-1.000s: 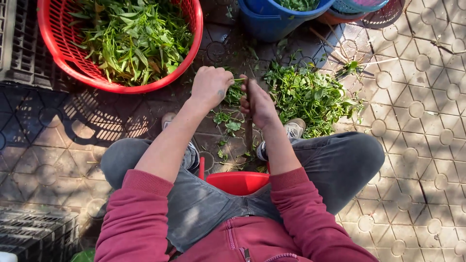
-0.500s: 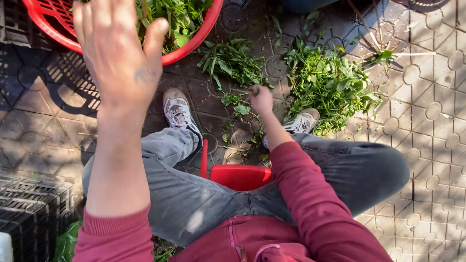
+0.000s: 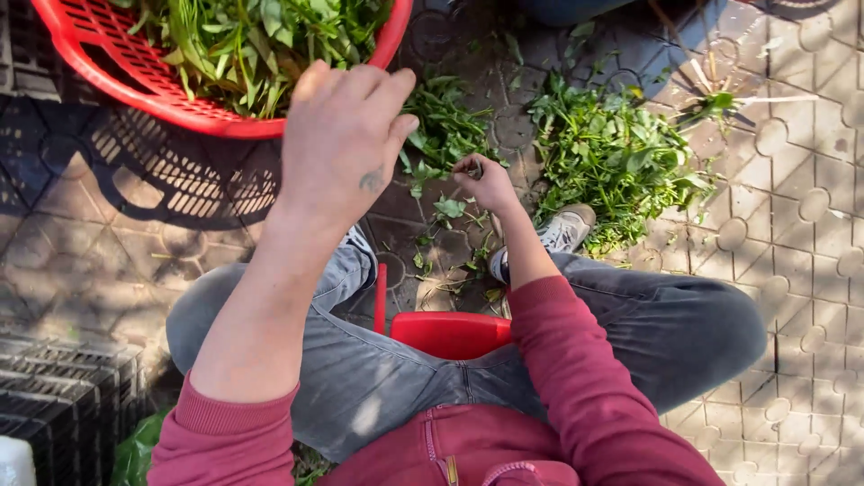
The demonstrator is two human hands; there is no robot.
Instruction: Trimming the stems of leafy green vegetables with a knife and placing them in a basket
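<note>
Both hands are out in front of the seated person. Left hand (image 3: 346, 135) is raised near the camera at upper centre, its back to the lens, fingers loosely curled and a little apart, holding nothing that shows; it hangs over the near rim of the red basket (image 3: 135, 94) in the upper left of the frame, which is full of leafy greens (image 3: 252, 40). Right hand (image 3: 486, 180) is lower down, at the centre of the frame, fingers pinched together on what seems to be a thin stem (image 3: 474, 168), though it is too small to be sure. Loose sprigs (image 3: 441, 126) lie on the paving just above and beside that hand. A bigger pile of greens (image 3: 612, 162) sits on the ground at upper right, touching the toe of a grey shoe (image 3: 565, 229). A red stool (image 3: 445, 333) shows between the grey-trousered legs. Black crates (image 3: 54, 396) stand at lower left.
</note>
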